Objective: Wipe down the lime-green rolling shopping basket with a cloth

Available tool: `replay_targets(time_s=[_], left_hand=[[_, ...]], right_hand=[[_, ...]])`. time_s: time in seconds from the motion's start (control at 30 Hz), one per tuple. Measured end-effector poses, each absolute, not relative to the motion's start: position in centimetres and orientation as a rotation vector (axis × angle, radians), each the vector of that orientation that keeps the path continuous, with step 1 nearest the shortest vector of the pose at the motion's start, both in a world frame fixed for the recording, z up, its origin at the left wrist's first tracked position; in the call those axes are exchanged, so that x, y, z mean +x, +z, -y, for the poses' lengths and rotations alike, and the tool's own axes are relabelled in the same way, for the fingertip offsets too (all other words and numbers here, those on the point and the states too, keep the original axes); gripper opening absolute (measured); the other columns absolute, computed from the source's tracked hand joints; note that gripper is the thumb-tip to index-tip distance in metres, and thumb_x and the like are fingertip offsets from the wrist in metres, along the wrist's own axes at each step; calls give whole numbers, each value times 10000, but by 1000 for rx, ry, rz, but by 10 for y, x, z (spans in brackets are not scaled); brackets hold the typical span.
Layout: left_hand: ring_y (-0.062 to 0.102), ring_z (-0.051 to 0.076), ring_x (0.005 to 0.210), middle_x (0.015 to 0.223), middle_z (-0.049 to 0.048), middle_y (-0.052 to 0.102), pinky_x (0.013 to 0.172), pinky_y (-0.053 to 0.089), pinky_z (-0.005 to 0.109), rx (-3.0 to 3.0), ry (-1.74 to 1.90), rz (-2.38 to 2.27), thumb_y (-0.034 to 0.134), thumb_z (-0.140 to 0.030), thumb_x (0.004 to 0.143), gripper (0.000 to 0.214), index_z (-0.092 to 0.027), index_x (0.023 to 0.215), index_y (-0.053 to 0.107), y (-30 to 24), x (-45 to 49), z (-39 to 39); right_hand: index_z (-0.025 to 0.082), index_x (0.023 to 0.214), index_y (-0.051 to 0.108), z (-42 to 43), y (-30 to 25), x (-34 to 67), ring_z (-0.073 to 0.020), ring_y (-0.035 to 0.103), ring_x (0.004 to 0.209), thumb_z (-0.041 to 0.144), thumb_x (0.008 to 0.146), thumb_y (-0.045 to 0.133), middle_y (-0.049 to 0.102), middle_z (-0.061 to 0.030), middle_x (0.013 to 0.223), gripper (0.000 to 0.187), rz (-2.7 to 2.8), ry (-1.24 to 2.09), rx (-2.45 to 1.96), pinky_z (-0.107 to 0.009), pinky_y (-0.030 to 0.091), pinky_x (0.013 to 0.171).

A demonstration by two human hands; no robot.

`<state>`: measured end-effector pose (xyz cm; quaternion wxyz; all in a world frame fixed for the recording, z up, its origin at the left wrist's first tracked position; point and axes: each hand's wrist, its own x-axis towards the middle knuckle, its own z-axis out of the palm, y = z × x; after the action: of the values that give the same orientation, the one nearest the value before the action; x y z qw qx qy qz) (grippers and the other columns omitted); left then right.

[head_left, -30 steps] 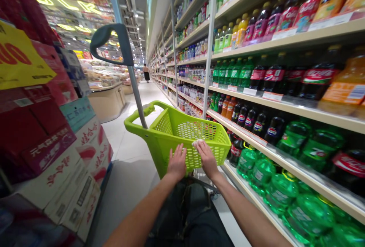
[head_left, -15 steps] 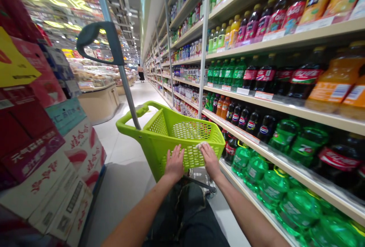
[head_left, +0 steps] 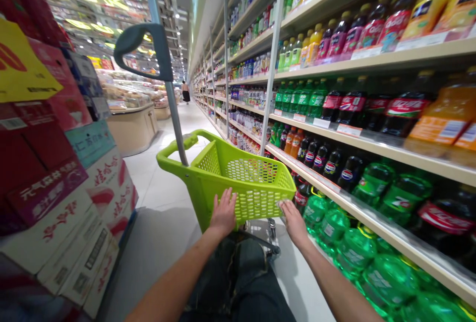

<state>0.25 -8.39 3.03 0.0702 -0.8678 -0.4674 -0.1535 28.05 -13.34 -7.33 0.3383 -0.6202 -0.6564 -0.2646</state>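
A lime-green shopping cart basket [head_left: 208, 183] with perforated walls stands in front of me, its grey pole and dark handle [head_left: 163, 54] rising at the left. My left hand [head_left: 223, 213] rests against the near side wall, fingers stretched out and holding nothing. At the right end of that same wall, my right hand [head_left: 293, 218] presses a small white wipe [head_left: 284, 204] to the plastic near the corner. Most of the wipe is hidden under the fingers. Inside the basket I see no goods, though its floor is partly hidden.
Shelves [head_left: 372, 136] of bottled drinks run close along the right. Stacked drink cartons [head_left: 85, 183] with a yellow sign stand at the left. Cart wheels [head_left: 274, 250] show beside my knees. Down the aisle are a display counter [head_left: 130, 128] and a distant person [head_left: 185, 92].
My right hand has slid the wipe rightward along the basket wall to its corner. My left hand stays on the wall. The view has shifted slightly.
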Motion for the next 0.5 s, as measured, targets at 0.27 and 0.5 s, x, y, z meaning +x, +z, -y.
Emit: replay_targets(time_s=[0.27, 0.5], left_hand=[[190, 240, 1309, 1421, 119, 236, 1053, 157, 486, -2598, -543, 1424, 436, -135, 697, 598, -120, 1288, 350, 24, -12, 73], [123, 207, 1324, 1434, 92, 210, 1066, 119, 474, -2483, -683, 1295, 424, -161, 721, 593, -135, 1302, 309, 57, -48, 62]], right_hand=[[130, 1166, 498, 122, -46, 285, -235, 354, 1212, 121, 782, 288, 461, -127, 1258, 437, 1518, -744, -1614, -465, 358, 969], [133, 1101, 516, 121, -43, 305, -269, 399, 1153, 206, 756, 320, 453, -132, 1211, 404, 1381, -742, -1622, -448, 361, 954]])
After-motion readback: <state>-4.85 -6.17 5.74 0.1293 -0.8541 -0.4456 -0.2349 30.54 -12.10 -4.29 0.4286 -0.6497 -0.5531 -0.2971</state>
